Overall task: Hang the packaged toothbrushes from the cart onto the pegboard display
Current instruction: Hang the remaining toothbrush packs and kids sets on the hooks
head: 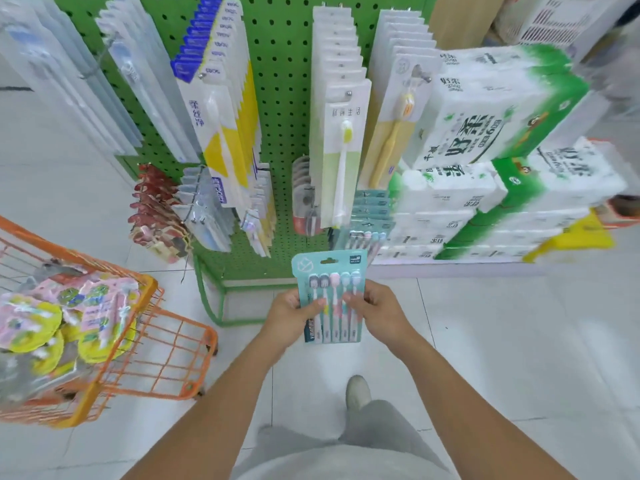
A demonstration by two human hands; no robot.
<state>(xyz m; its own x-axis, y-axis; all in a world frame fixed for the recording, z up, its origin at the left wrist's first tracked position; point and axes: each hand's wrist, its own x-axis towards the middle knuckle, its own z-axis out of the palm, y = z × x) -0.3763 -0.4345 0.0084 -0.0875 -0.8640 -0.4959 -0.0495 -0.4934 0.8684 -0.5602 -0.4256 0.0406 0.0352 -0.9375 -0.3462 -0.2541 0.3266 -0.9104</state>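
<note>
Toothbrush pack (pixel 330 296) stands upright between my hands, left hand (pixel 291 315) and right hand (pixel 379 311) each pinching a side edge; its hang slot points to twelve o'clock, toward matching packs (pixel 367 230) low on the pegboard (pixel 280 64)

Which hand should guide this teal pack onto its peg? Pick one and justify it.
Right, probably. The right hand grips the teal pack on the side nearer the matching teal packs hanging low right on the pegboard; the left hand can steady.
</note>
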